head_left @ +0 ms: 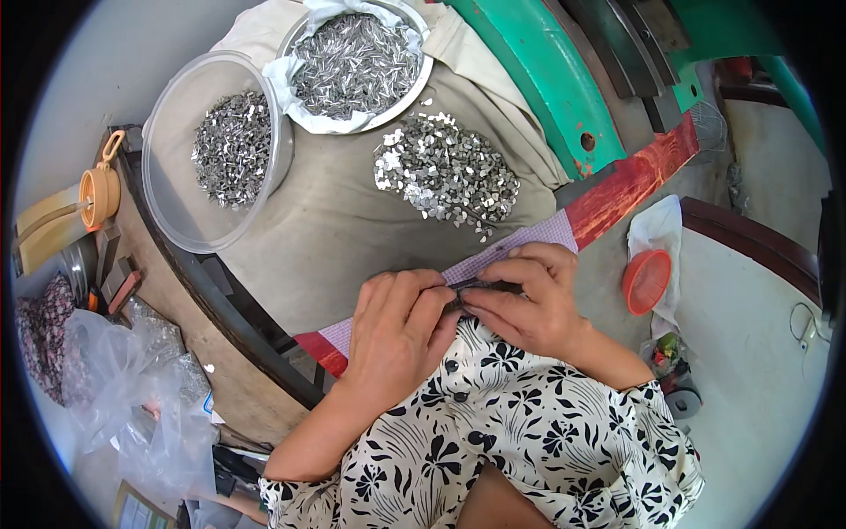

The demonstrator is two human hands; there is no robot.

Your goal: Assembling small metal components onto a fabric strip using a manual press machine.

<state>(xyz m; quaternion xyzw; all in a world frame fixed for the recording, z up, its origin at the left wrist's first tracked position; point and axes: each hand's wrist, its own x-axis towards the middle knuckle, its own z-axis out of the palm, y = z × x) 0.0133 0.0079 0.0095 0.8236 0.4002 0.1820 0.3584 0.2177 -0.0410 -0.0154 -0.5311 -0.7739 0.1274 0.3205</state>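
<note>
A work surface draped in grey-beige cloth (326,229) fills the upper middle of the frame. On it, upper left, sits a clear round plastic tub (167,132) of small metal pieces, beside a round metal bowl (421,81) lined with white plastic, and a loose heap of shiny metal bits (445,172) lies at centre

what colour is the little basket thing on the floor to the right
Orange-red. The small mesh basket sits on a white plastic bag, seen clearly in the head view.
</note>
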